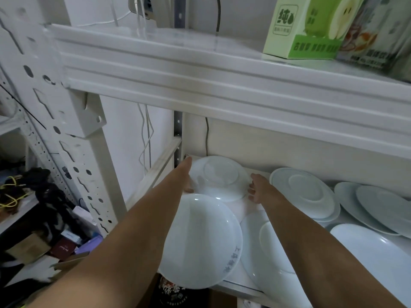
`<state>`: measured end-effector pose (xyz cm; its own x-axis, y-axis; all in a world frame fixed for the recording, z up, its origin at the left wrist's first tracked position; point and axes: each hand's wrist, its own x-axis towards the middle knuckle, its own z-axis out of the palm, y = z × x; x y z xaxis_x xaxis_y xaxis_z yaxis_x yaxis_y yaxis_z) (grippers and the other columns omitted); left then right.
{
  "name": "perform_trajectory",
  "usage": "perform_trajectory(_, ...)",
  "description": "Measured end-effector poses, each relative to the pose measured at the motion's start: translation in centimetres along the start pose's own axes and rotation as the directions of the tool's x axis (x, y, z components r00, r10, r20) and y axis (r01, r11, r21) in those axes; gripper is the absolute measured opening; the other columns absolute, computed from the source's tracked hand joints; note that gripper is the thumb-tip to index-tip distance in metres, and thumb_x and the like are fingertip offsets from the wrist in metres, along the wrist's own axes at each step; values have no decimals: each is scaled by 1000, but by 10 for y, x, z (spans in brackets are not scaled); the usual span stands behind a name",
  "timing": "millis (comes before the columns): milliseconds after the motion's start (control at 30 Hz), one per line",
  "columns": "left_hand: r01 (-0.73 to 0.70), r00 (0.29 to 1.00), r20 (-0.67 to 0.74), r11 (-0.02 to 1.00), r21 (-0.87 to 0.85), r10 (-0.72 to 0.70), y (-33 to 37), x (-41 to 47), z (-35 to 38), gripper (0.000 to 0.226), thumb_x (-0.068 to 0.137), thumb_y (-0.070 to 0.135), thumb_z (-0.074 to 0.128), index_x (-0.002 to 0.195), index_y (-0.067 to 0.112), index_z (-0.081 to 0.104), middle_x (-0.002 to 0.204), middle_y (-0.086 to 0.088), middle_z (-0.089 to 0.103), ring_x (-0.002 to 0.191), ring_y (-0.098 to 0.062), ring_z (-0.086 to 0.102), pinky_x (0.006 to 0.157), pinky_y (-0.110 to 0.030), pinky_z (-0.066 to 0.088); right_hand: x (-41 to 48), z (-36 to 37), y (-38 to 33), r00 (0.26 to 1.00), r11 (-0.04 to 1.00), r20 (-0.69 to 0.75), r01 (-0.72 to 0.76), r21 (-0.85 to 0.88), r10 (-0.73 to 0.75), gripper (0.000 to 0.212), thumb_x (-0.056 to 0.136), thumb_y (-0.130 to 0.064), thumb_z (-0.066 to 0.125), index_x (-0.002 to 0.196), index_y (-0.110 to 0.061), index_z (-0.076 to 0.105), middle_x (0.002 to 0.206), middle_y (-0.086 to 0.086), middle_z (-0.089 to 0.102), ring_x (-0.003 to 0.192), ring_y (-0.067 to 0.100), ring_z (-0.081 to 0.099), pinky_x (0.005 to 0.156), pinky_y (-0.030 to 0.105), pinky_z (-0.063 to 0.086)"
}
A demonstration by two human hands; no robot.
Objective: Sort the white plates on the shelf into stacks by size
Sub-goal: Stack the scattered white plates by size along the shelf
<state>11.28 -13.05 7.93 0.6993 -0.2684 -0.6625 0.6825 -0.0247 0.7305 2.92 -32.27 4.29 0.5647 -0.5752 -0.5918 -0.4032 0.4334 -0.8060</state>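
An upside-down white plate sits at the back left of the lower shelf. My left hand holds its left rim and my right hand holds its right rim. In front of it a white plate with grey lettering lies face up and juts over the shelf's front edge. A wide plate lies under my right forearm. To the right are an upside-down stack, overlapping plates and a plate at the front right.
The upper shelf beam hangs low over the plates. A green carton and a printed packet stand on the upper shelf. A perforated white post rises at the left, with clutter and boxes on the floor.
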Motion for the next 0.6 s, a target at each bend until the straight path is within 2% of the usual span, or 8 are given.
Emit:
perform_trajectory(100,-7,1000,-22,1000,22,8,0,4,1,58,94,48,47,139,12,37,122,-15,51,124,-37,46,97,-54,40,2,-1,-4,999,1000,-21,23,-11,-24,18,98,-30,46,105,-14,45,83,5,47,73,17,44,85,31,39)
perform_trajectory(200,-13,999,-51,1000,-2,13,0,8,2,49,95,44,47,130,10,42,88,-11,49,105,-33,50,84,-49,40,5,-2,-7,999,999,-35,32,-12,-33,16,97,-29,45,104,-14,45,78,3,44,75,17,46,63,25,34)
perform_trajectory(267,-26,998,-56,1000,-3,26,0,5,2,50,94,44,47,128,7,44,92,-12,51,106,-32,50,82,-47,40,9,-4,-7,999,999,-44,32,12,-32,16,97,-28,46,92,-13,49,86,6,46,80,17,47,63,23,36)
perform_trajectory(333,-13,997,-74,999,-42,10,0,5,2,55,93,45,47,132,6,44,109,-12,52,118,-33,51,87,-48,42,14,-7,-7,997,998,-55,48,31,-47,21,96,-28,47,78,-16,47,102,8,46,69,15,45,59,22,37)
perform_trajectory(433,-13,993,-115,998,-54,7,0,13,2,53,93,46,47,130,8,46,116,-13,57,117,-34,54,87,-50,44,20,-11,-5,996,998,-79,41,37,-38,16,94,-28,49,88,-14,50,106,8,46,65,14,45,58,23,37)
perform_trajectory(500,-34,992,-125,998,-50,28,0,17,1,42,95,43,47,116,7,50,97,-13,57,98,-31,60,82,-46,43,22,-11,-5,996,999,-86,35,38,-32,15,93,-26,50,88,-12,49,94,8,49,64,14,45,62,24,39)
perform_trajectory(567,-36,991,-129,999,-38,30,-2,16,5,37,96,42,45,98,5,48,79,-11,50,74,-26,54,79,-42,42,25,-11,-6,995,999,-93,30,44,-26,19,93,-24,49,78,-13,47,79,4,44,62,13,44,62,25,38)
perform_trajectory(600,-28,993,-112,999,-39,23,-3,14,6,39,96,44,45,92,5,47,76,-11,49,73,-25,53,79,-41,43,26,-11,-6,995,998,-95,30,50,-25,22,93,-24,49,74,-14,45,76,3,42,62,13,43,59,24,36)
